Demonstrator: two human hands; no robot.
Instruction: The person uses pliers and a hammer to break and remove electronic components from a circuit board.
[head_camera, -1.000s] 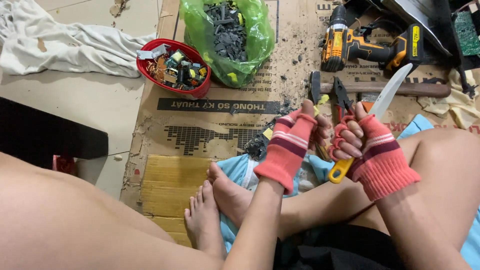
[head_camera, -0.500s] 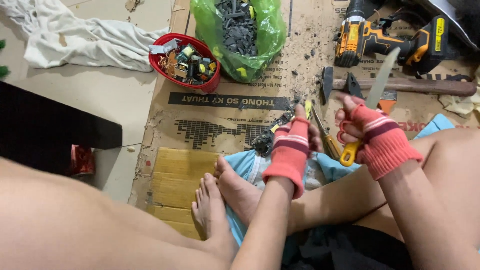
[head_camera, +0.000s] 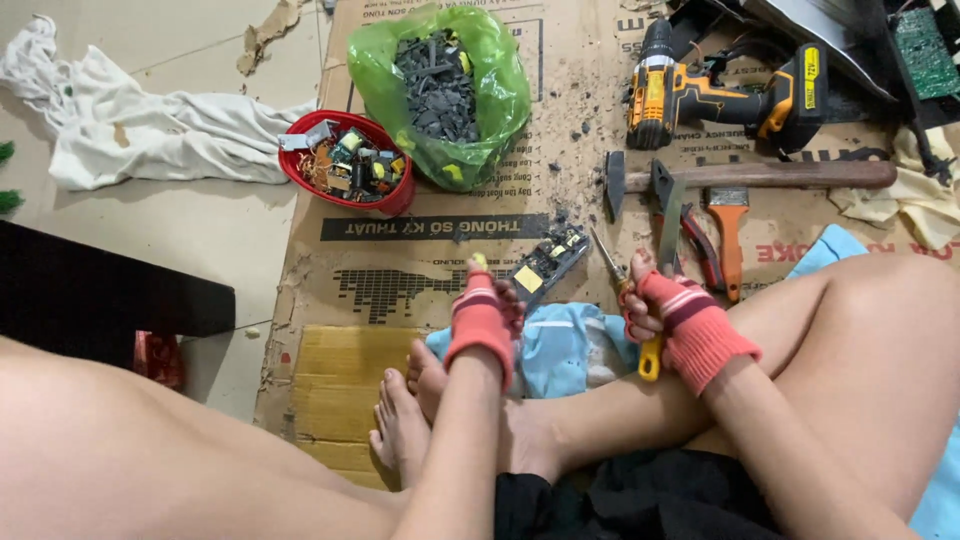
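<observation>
1. The small circuit board (head_camera: 548, 262) lies flat on the cardboard sheet (head_camera: 420, 275), just ahead of the person's left hand (head_camera: 484, 318) and a little toward the right hand's side. Its long axis runs on a slant, near end by the left fingers, far end pointing up toward the hammer.
2. The left hand, in a red fingerless glove, is the nearer of the two. Its fingers curl forward toward the board's near end; whether they touch it or hold anything I cannot tell, the back of the glove hides them.
3. The right hand (head_camera: 668, 312), gloved the same, is closed around the yellow handle of a screwdriver (head_camera: 628, 315), whose thin shaft slants up and away toward the board's far end, tip close beside it.
4. The board sits between the two hands, above a crumpled blue cloth (head_camera: 565, 345).
5. Packages and markings: a green plastic bag (head_camera: 440, 95) of dark grey pieces stands open at the top of the sheet; touching its left side is a red bowl (head_camera: 345, 168) full of mixed small electronic parts. The cardboard bears a long black label strip below the bag and a dotted black pattern under that.
6. Further right lie a yellow-and-black cordless drill (head_camera: 720, 95), a wooden-handled hammer (head_camera: 750, 177) and an orange-handled brush (head_camera: 730, 235).
</observation>
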